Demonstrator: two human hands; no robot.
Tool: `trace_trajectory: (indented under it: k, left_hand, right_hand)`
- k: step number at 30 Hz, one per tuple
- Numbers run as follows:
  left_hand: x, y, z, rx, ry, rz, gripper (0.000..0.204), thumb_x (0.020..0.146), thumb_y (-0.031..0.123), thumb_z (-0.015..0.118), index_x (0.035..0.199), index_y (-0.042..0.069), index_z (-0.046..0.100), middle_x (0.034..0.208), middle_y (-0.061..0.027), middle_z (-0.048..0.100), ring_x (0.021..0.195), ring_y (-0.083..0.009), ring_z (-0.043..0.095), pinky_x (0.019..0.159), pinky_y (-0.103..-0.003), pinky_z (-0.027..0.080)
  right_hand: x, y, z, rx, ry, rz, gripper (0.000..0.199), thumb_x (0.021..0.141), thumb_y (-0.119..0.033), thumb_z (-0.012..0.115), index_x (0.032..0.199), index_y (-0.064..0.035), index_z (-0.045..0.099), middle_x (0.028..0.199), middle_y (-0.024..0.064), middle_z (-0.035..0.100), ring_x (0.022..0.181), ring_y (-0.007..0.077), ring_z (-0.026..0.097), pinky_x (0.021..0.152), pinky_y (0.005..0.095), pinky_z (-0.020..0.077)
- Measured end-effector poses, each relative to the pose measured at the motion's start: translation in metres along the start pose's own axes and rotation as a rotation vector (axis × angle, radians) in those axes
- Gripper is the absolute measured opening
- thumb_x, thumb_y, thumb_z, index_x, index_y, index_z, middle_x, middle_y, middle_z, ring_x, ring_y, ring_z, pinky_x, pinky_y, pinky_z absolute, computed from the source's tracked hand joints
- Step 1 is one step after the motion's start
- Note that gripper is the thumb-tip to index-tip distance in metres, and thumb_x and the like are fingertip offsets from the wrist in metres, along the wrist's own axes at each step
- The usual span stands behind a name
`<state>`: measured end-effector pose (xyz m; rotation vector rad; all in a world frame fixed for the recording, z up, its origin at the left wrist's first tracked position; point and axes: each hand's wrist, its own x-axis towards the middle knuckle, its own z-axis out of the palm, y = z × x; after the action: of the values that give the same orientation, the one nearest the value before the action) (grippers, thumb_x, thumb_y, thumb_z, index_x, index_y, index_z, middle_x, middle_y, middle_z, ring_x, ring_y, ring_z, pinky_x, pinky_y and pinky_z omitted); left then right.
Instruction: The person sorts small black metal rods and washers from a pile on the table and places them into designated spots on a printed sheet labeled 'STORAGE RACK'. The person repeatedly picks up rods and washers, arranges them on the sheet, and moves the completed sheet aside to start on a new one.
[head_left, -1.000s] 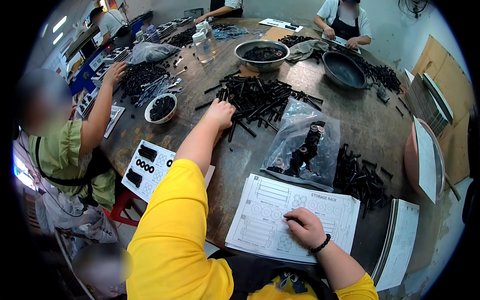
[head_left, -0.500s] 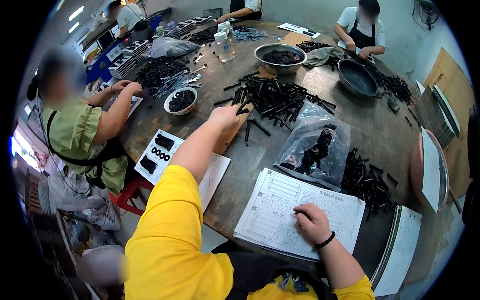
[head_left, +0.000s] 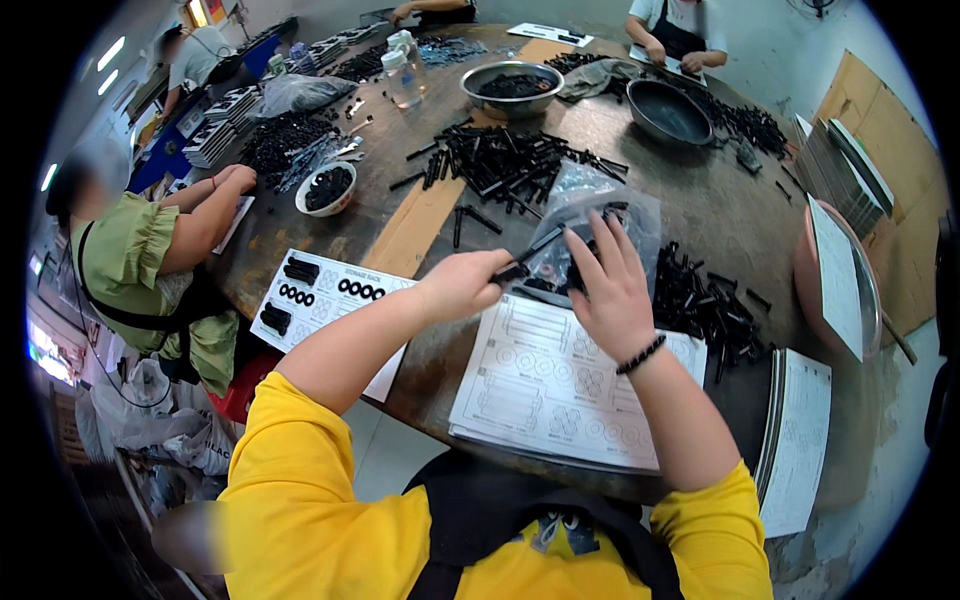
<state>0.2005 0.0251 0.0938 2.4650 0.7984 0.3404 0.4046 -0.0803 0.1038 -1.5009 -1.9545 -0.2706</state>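
My left hand (head_left: 462, 284) is closed on a few long black rods (head_left: 528, 254) and holds them above the near table edge. My right hand (head_left: 610, 290) is spread open right beside them, fingers over a clear plastic bag (head_left: 600, 215) that holds black parts. Under both hands lies a white printed sheet with line drawings (head_left: 560, 385). A big heap of the same black rods (head_left: 505, 160) lies farther out on the round brown table (head_left: 700, 220). Both sleeves are yellow.
A pile of short black parts (head_left: 710, 305) lies right of the sheet. A white card with black pieces (head_left: 320, 300) sits to the left. A person in green (head_left: 150, 260) works at a white bowl (head_left: 327, 188). Metal bowls (head_left: 512, 88), a dark pan (head_left: 668, 112) and stacked papers (head_left: 800, 440) surround the table.
My left hand has pulled back from the far heap to the near edge with rods in it. My right hand has lifted off the sheet and come up to the bag.
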Motion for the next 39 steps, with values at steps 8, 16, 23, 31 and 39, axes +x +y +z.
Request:
trace_trajectory:
  k: [8,16,23,31,39]
  left_hand:
    - [-0.004,0.052,0.02,-0.396,-0.102,-0.131,0.023,0.082,0.013,0.049,0.1,-0.001,0.053,0.085,-0.0193,0.059,0.078,-0.0332,0.056,0.07,-0.037,0.044]
    - [-0.008,0.071,0.048,-0.376,0.23,0.021,0.025,0.083,0.006,0.055,0.108,0.003,0.057,0.091,-0.0144,0.062,0.081,-0.0245,0.06,0.073,-0.031,0.047]
    - [-0.054,0.045,0.049,-0.098,-0.033,-0.057,0.03,0.076,0.0,0.056,0.106,0.003,0.054,0.094,-0.0175,0.06,0.089,-0.0342,0.057,0.078,-0.038,0.045]
    - [-0.055,0.02,0.072,0.109,0.136,0.233,0.014,0.068,-0.003,0.055,0.08,0.003,0.053,0.083,-0.011,0.055,0.083,-0.0305,0.054,0.073,-0.038,0.044]
    - [0.0,0.006,0.063,0.222,0.076,0.386,0.016,0.067,0.005,0.063,0.082,0.004,0.057,0.089,-0.0088,0.057,0.09,-0.0282,0.054,0.077,-0.036,0.045]
  right_hand:
    - [-0.027,0.03,0.014,0.419,-0.3,0.616,0.024,0.085,-0.01,0.05,0.106,-0.0035,0.06,0.076,0.006,0.063,0.072,0.0176,0.062,0.064,0.0311,0.0491]
    - [-0.055,-0.047,0.028,1.85,0.142,1.153,0.024,0.091,-0.01,0.045,0.116,-0.0105,0.046,0.094,0.0042,0.056,0.072,0.0102,0.053,0.07,0.0282,0.0498]
    - [-0.092,-0.028,0.001,1.164,-0.124,1.027,0.028,0.084,-0.008,0.055,0.11,0.0024,0.054,0.078,0.006,0.06,0.059,0.0063,0.049,0.053,0.0202,0.0414]
    - [-0.112,-0.023,0.011,1.025,-0.157,0.988,0.025,0.082,-0.013,0.06,0.102,0.0024,0.057,0.081,0.0054,0.062,0.072,0.0103,0.056,0.067,0.0234,0.0444]
    - [-0.08,-0.003,0.02,0.646,0.013,0.724,0.022,0.079,-0.013,0.063,0.096,0.0,0.06,0.085,0.0077,0.056,0.079,0.0169,0.055,0.07,0.0278,0.0439]
